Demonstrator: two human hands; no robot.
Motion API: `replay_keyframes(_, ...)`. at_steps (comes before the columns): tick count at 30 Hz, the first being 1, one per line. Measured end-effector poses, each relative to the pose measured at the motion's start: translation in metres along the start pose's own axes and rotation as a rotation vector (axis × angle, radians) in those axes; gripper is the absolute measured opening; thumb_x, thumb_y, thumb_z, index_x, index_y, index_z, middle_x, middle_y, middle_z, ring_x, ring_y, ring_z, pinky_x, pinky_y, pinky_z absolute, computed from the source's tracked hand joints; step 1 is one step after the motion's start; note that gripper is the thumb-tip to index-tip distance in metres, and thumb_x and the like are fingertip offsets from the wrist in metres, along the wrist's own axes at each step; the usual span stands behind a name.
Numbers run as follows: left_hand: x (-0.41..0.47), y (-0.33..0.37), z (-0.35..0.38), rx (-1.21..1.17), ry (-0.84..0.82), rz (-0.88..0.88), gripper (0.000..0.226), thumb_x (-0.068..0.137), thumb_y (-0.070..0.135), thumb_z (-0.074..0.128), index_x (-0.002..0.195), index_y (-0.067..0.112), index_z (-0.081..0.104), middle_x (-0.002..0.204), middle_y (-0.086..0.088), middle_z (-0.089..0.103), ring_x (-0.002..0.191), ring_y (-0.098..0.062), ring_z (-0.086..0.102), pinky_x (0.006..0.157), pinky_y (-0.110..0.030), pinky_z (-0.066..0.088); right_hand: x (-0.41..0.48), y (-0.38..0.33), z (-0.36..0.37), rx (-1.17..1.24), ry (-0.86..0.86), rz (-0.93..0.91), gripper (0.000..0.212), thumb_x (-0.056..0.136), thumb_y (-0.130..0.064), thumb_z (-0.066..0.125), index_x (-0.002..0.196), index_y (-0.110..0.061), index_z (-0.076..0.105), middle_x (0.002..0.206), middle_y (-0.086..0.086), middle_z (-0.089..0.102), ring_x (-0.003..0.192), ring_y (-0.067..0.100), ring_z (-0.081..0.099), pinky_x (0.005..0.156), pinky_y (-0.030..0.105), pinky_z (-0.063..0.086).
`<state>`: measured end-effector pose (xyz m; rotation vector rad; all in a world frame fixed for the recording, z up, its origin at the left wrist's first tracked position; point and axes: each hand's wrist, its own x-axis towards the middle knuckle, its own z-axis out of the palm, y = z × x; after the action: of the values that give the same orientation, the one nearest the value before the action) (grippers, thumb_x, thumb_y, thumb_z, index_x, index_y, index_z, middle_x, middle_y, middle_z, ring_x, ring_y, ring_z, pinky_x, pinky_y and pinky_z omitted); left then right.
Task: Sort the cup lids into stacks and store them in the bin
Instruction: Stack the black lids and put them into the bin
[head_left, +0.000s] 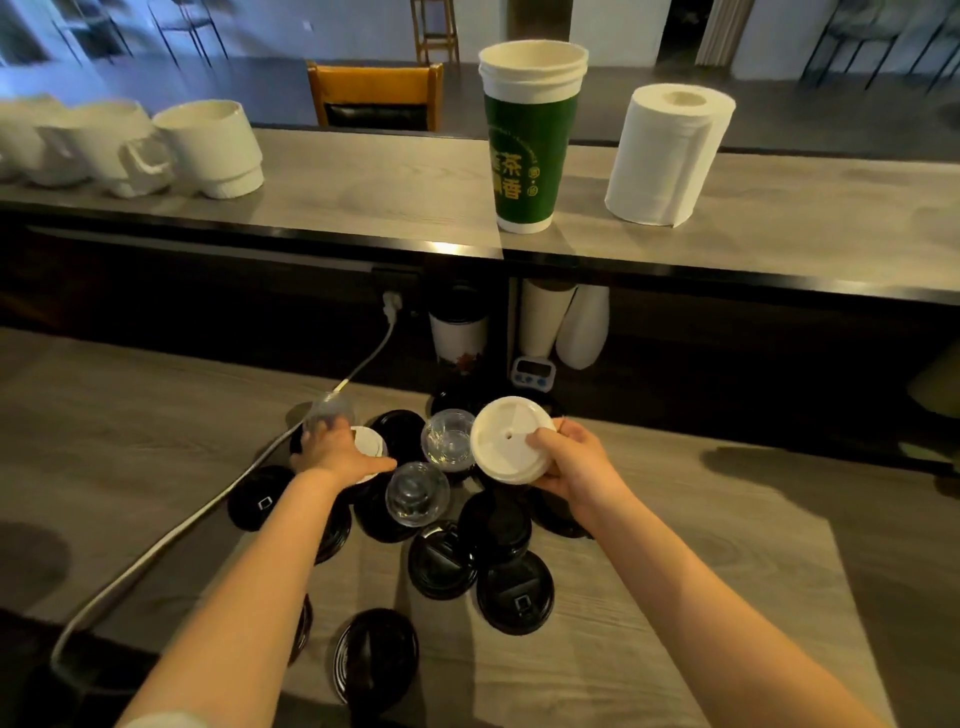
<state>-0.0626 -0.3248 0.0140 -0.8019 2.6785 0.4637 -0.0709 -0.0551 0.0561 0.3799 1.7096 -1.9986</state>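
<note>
While the right hand (576, 460) pinches a white round plastic cup lid (511, 439) by its rim, thumb on top and fingers curled beneath, holding it up over the heap, the left hand (335, 449) reaches palm-down across a second white flat lid (370, 441) with its fingertips at a clear domed plastic lid (330, 410); whether they grip that dome or only touch it I cannot tell. The likeliest trouble, as I judge it, is the loose heap of black round plastic lids (493, 525): they overlap, so pulling one out carelessly could drag its neighbours toward the near edge of the grey wood-grain counter (104, 441). The white power cable (208, 519) runs just beside the left forearm and could be snagged, and the light domes look apt to roll or skid. No bin is in view, so where the stacks will go cannot be told. By count: two white lids; three clear ones, with a second dome (449, 441) and a third dome (415, 493) lying between the hands; and roughly eleven black lids, several half covered, so that number is uncertain
</note>
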Motion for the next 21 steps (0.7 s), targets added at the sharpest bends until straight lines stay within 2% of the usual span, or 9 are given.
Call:
replay_keyframes(2, 0.002, -0.007, 0.006, -0.016, -0.024, -0.010, 0.099, 0.068, 0.048, 0.077, 0.143, 0.015, 0.023, 0.147, -0.016, 0.032, 0.134, -0.037, 0.031, 0.107, -0.051, 0.034, 0.002, 0.001, 0.004, -0.004, -0.018, 0.006, 0.008, 0.089, -0.008, 0.056, 0.089, -0.012, 0.049, 0.100, 0.010, 0.059, 0.093, 0.024, 0.060, 0.073, 0.033, 0.055)
replay_keyframes(5, -0.001, -0.011, 0.014, -0.050, 0.029, 0.015, 0.088, 0.070, 0.038, 0.078, 0.139, 0.015, 0.029, 0.139, -0.013, 0.043, 0.127, -0.036, 0.041, 0.102, -0.052, 0.038, 0.003, 0.005, 0.005, 0.004, -0.036, 0.023, 0.008, 0.089, -0.009, 0.056, 0.094, -0.010, 0.050, 0.104, 0.012, 0.061, 0.098, 0.026, 0.061, 0.077, 0.035, 0.055)
replay_keyframes(11, -0.027, 0.003, 0.004, -0.137, 0.196, 0.113, 0.094, 0.070, 0.037, 0.077, 0.144, 0.012, 0.024, 0.150, -0.009, 0.022, 0.138, -0.033, 0.021, 0.108, -0.046, 0.032, 0.000, 0.009, 0.004, 0.067, -0.065, 0.032, 0.029, 0.085, -0.017, 0.067, 0.109, -0.009, 0.054, 0.111, 0.012, 0.065, 0.100, 0.025, 0.064, 0.073, 0.032, 0.054)
replay_keyframes(15, -0.062, 0.037, -0.002, -0.288, 0.245, 0.321, 0.095, 0.068, 0.027, 0.079, 0.144, 0.015, 0.023, 0.148, -0.004, 0.018, 0.135, -0.029, 0.027, 0.107, -0.044, 0.035, -0.009, -0.001, 0.004, 0.153, -0.106, -0.025, 0.029, 0.086, -0.016, 0.065, 0.112, -0.009, 0.053, 0.102, 0.007, 0.066, 0.092, 0.019, 0.065, 0.069, 0.028, 0.053)
replay_keyframes(17, -0.079, 0.055, -0.002, -0.319, 0.232, 0.414, 0.098, 0.067, 0.029, 0.082, 0.145, 0.016, 0.023, 0.147, -0.002, 0.018, 0.134, -0.026, 0.029, 0.107, -0.042, 0.036, -0.017, -0.010, 0.002, 0.156, -0.122, -0.085, 0.025, 0.089, -0.017, 0.062, 0.112, -0.010, 0.054, 0.100, 0.005, 0.066, 0.089, 0.017, 0.064, 0.065, 0.026, 0.051)
replay_keyframes(21, -0.110, 0.088, -0.001, -0.421, 0.181, 0.557, 0.101, 0.067, 0.033, 0.081, 0.146, 0.017, 0.021, 0.144, 0.003, 0.019, 0.133, -0.019, 0.031, 0.109, -0.039, 0.035, -0.034, -0.023, -0.012, 0.086, -0.118, -0.217, 0.026, 0.091, -0.024, 0.058, 0.114, -0.013, 0.059, 0.099, 0.002, 0.068, 0.090, 0.016, 0.063, 0.075, 0.029, 0.050)
